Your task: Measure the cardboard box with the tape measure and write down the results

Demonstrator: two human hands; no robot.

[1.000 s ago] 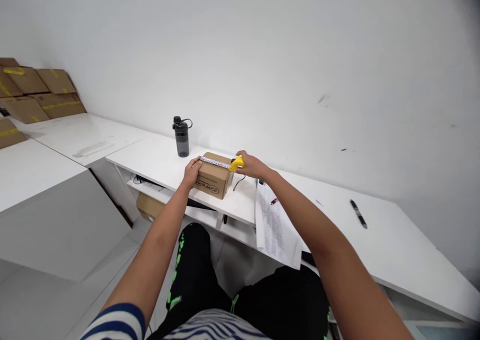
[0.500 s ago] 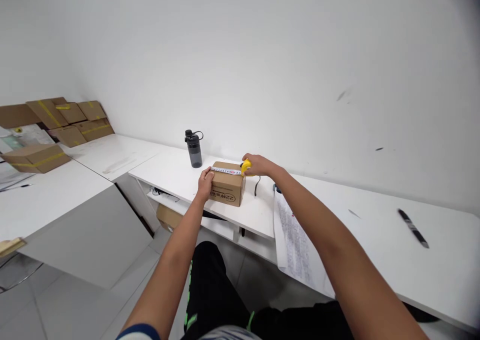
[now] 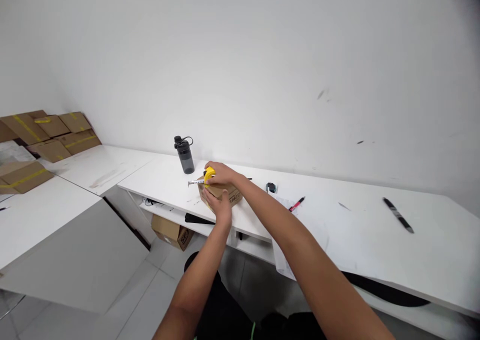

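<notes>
A small brown cardboard box (image 3: pixel 234 196) sits on the white desk (image 3: pixel 165 177), mostly covered by my hands. My right hand (image 3: pixel 222 172) is closed round a yellow tape measure (image 3: pixel 209 174) on top of the box. A short piece of its blade (image 3: pixel 195 182) sticks out to the left past the box's edge. My left hand (image 3: pixel 218 204) presses against the box's near side with fingers curled on it.
A dark water bottle (image 3: pixel 184 154) stands just left of the box. A red pen (image 3: pixel 296 204), printed sheets (image 3: pixel 311 230) and a small dark object (image 3: pixel 270 187) lie to the right, a black pen (image 3: pixel 398 215) farther right. Taped cartons (image 3: pixel 52 132) are stacked at far left; another box (image 3: pixel 172 230) sits under the desk.
My right hand brought the tape measure from the box's right end to its left top corner, and the blade is much shorter. My left hand shifted from the left end to the near side.
</notes>
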